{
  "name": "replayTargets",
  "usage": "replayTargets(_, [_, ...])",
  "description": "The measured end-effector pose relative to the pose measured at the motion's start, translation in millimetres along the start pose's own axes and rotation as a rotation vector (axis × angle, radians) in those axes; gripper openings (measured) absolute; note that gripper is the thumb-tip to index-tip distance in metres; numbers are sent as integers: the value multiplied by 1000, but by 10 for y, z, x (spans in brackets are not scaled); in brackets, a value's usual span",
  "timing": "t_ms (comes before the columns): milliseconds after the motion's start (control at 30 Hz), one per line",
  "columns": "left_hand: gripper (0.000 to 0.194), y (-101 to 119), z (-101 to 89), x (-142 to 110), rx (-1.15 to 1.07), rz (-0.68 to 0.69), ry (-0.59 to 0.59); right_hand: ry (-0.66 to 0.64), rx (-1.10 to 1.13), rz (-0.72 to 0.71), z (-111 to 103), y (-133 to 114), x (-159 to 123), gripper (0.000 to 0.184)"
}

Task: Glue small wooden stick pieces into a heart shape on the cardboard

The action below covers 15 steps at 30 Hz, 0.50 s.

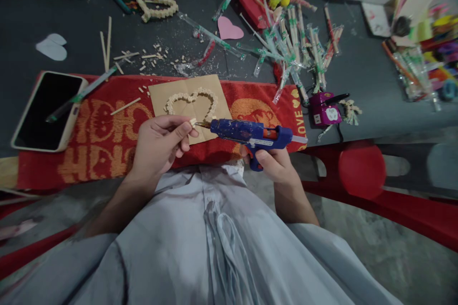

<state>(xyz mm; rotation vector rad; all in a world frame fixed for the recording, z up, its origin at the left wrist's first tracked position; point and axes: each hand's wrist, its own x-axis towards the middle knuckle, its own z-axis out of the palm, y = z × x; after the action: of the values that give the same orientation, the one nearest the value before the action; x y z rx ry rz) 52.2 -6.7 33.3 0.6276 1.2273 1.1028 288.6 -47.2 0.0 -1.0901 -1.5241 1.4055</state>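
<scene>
My right hand point(274, 162) grips a blue hot glue gun point(238, 131) by its handle, with a glue stick poking out of the back. Its metal nozzle points left and meets a small pale stick piece point(193, 122) pinched between thumb and finger of my left hand point(164, 140). Just beyond lies a brown paper card point(157, 100) bearing a heart outline point(214, 100) built from short pale pieces. My left hand and the gun's front cover the lower part of that outline. Underneath is a red towel point(103, 128) with orange lettering.
A phone point(43, 109) lies at left with a wrapped stick point(86, 90) across it. Cut pieces point(155, 55) and a pale heart frame point(155, 2) are behind. Several wrapped chopsticks point(293, 33), a pink paper heart point(230, 27) and a purple box point(325, 108) lie rightward. A red stool point(361, 169) stands right.
</scene>
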Motion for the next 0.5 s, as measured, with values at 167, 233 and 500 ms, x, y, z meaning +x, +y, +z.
replayTargets(167, [17, 5, -3, -3, 12, -15, 12, -13, -15, -3, -8, -8, 15, 47])
replayTargets(233, [16, 0, -7, 4, 3, -18, 8, -18, -15, 19, -4, -6, 21, 50])
replayTargets(500, [15, -26, -31, 67, -20, 9, 30, 41, -76, -4, -127, 53, -12, 40])
